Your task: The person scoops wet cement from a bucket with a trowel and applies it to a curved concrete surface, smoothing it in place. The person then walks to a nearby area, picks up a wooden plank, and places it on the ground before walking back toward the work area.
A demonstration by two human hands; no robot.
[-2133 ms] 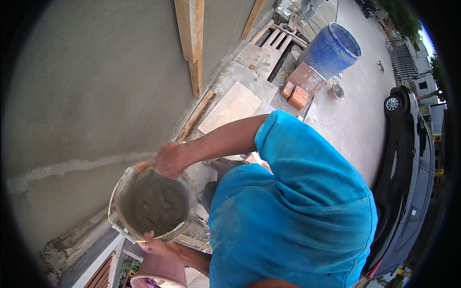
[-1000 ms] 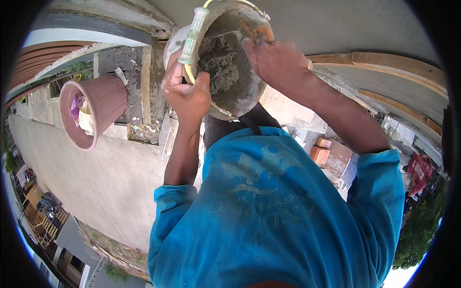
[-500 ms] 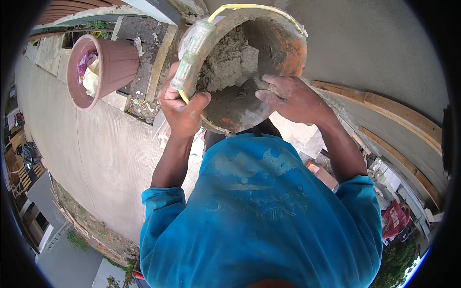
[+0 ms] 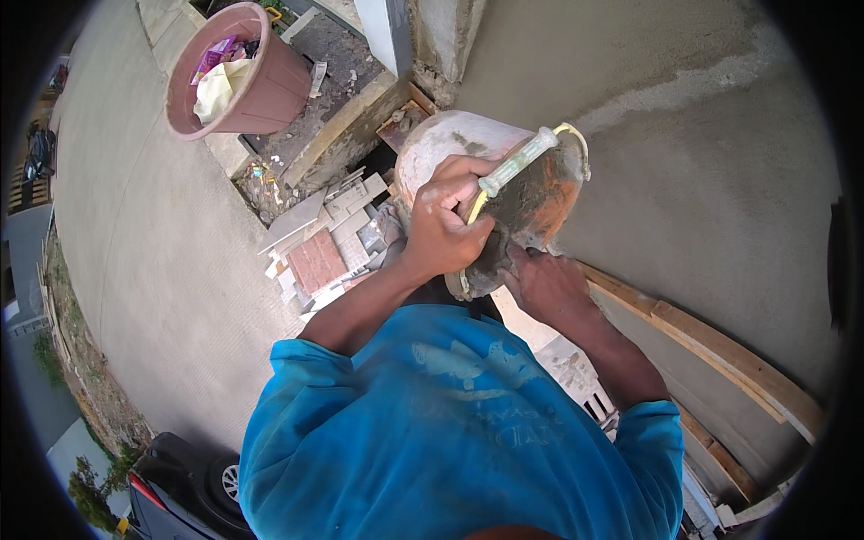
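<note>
One bare left hand (image 4: 447, 220) is closed on the near rim of a round, whitish, mortar-smeared bucket (image 4: 436, 148), its thumb bent over the edge beside the handle. The bare right hand (image 4: 551, 283) has its fingers curled into the lower part of the mouth; whether they grip anything there I cannot tell. The bucket is held tilted in front of the torso, its mouth turned toward the right and its pale outer side toward the upper left. Dark grey mortar (image 4: 517, 205) coats the inside, with an orange patch showing on the far wall; how much lies deeper is hidden. A yellow bail with a pale green ribbed grip (image 4: 519, 163) crosses the mouth.

Below the bucket is the person's blue short-sleeved shirt (image 4: 432, 423), marked with pale smears. To the left, broken tiles lie around a reddish square tile (image 4: 317, 261). Farther off stands a tapered pinkish-brown plastic bin (image 4: 290, 94), holding a crumpled pale yellow sheet (image 4: 220, 90) and a purple packet (image 4: 212, 58). On the right rises a grey plastered wall (image 4: 711, 198), with long wooden beams (image 4: 711, 346) along it. A black car (image 4: 175, 472) sits at the lower left.
</note>
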